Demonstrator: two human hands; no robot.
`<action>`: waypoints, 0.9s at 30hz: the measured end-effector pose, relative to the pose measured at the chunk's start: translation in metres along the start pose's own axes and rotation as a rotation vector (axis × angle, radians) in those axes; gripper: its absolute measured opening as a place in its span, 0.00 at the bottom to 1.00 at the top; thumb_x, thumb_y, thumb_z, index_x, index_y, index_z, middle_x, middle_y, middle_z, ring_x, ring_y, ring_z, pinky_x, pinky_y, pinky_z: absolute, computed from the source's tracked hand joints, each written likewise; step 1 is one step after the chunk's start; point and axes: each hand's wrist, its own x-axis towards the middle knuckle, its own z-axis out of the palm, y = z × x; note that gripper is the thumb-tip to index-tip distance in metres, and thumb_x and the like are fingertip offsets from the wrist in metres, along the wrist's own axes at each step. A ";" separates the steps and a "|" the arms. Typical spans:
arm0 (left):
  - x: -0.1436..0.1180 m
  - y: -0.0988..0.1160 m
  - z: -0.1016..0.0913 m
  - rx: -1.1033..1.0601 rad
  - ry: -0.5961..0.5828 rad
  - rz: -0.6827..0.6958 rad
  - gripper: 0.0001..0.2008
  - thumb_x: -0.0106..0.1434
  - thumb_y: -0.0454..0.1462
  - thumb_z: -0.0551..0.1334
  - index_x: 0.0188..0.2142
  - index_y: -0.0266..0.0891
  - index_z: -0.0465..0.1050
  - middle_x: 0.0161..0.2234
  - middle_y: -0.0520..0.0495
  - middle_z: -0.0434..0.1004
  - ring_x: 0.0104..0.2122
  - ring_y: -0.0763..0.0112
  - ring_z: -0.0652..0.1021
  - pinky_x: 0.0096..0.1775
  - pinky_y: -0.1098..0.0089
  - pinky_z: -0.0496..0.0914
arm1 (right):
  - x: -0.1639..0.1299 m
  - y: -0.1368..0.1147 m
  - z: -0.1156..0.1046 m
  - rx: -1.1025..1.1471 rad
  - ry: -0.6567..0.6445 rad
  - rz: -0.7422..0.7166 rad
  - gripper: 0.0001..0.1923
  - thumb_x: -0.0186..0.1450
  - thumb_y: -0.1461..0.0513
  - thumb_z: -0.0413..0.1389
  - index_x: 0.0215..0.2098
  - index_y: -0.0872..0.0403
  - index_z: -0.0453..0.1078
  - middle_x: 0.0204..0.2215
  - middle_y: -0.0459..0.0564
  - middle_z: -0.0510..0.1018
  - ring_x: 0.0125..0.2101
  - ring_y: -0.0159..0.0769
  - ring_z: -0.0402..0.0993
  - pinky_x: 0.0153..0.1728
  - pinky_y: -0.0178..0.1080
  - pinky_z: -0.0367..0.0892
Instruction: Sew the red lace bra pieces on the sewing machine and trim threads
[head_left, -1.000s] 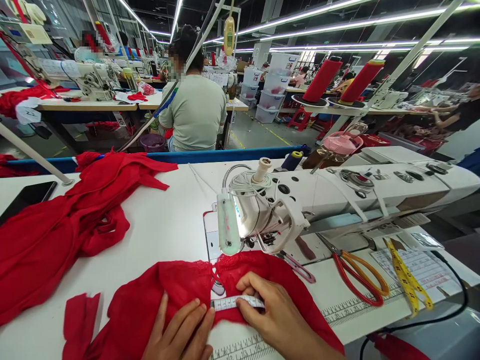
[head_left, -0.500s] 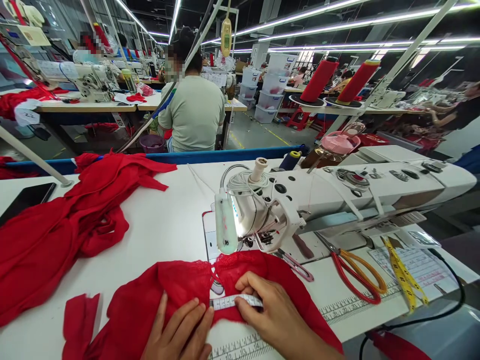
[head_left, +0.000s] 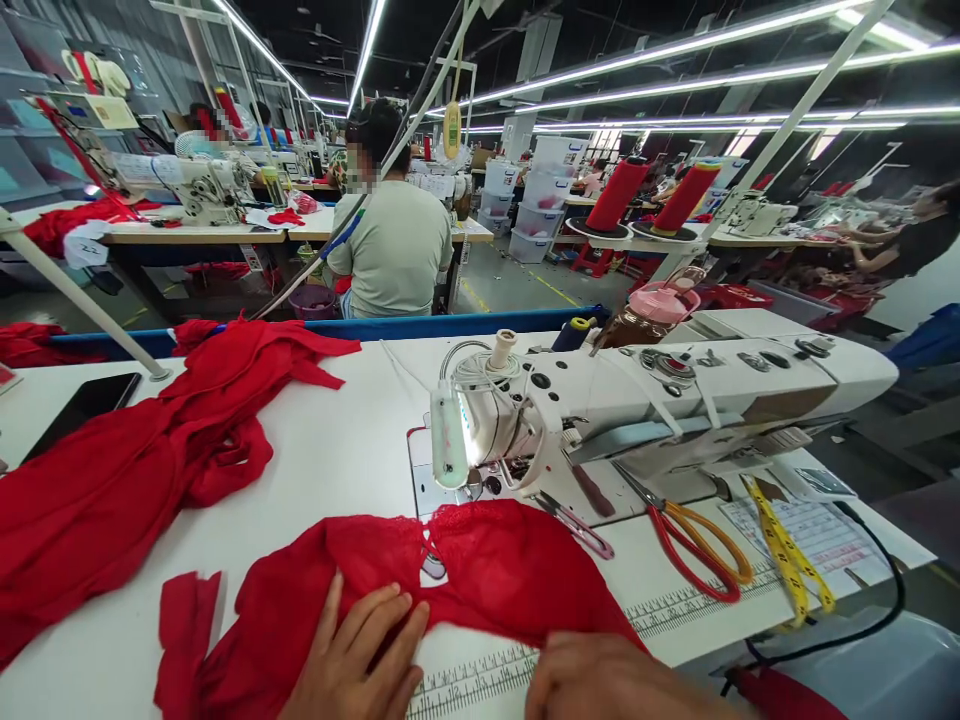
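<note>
A red garment (head_left: 517, 570) with two lace-trimmed cups lies on the white table in front of the sewing machine (head_left: 517, 420). A small gap at its middle shows the table. My left hand (head_left: 360, 650) rests flat on the left cup's lower part, fingers spread. My right hand (head_left: 600, 675) is at the garment's lower right edge, slightly blurred, with its fingers curled; what they hold, if anything, is hidden. The white measuring tape is out of sight. A printed ruler scale (head_left: 480, 685) shows on the table between the hands.
Red fabric pieces (head_left: 217, 430) and a black phone (head_left: 82, 410) lie on the left. To the right are thread snips (head_left: 577, 525), orange-and-red-handled scissors (head_left: 694, 545), a yellow tape measure (head_left: 787, 550) and a written sheet (head_left: 832, 540). A person (head_left: 394, 230) sits ahead, back turned.
My right hand has moved down and right, off the garment's middle. The white measuring tape it held across the gap is no longer visible. My left hand stays on the fabric.
</note>
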 end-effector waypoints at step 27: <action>0.033 -0.006 0.021 0.008 -0.186 -0.170 0.36 0.67 0.48 0.61 0.68 0.36 0.56 0.64 0.44 0.67 0.64 0.62 0.66 0.69 0.55 0.44 | 0.050 0.059 0.009 -0.448 0.222 -0.193 0.34 0.69 0.52 0.57 0.70 0.49 0.56 0.69 0.52 0.59 0.68 0.47 0.53 0.69 0.53 0.46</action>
